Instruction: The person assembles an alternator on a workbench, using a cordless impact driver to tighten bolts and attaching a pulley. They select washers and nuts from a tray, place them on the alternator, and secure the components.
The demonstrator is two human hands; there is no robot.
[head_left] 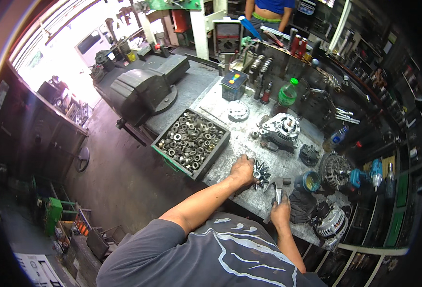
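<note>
My left hand [242, 170] grips a small dark fan-shaped rotor part [261, 173] and holds it down on the grey workbench [230, 143]. In my right hand [280, 213] is the handle of a claw hammer [278, 184], whose metal head sits just right of the rotor part, close to it. Both forearms come in from the bottom of the picture.
A tray of several nuts and washers [191, 140] sits left of my hands. Behind are an alternator [281, 128], a bench vise [141, 91], a green bottle [287, 93], a small tin [308, 182], a stator [334, 168], a dark rag [301, 205] and a blue power tool [366, 175]. Another person [269, 10] stands beyond the bench.
</note>
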